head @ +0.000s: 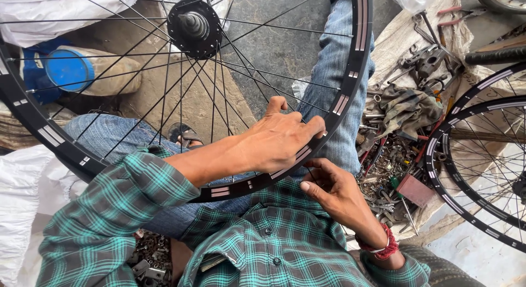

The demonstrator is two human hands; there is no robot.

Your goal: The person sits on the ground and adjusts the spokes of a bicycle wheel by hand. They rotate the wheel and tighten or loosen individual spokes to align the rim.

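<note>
On the person's lap: a black bicycle wheel lies across the knees in blue jeans, its rim passing under both hands.
Wheel: black rim with pale strips, thin black spokes running to the hub at the upper middle.
Left hand: it lies on top of the rim at the near right part; the fingers press on the rim and the thumb stands up on the inner side. The grip is closed on the rim.
Right hand: it is just below the rim, palm up, fingers curled and touching the rim's outer edge from under. If it pinches something small, I cannot tell.
Right wrist: a red thread band is tied around it.
Clothes: green checked shirt.
Floor at right: a cloth and a heap of wrenches and small metal parts, near the right hand.
Far right: two other black wheels lie overlapping, well apart from the hands.
Upper left: a blue round container behind the spokes.
</note>
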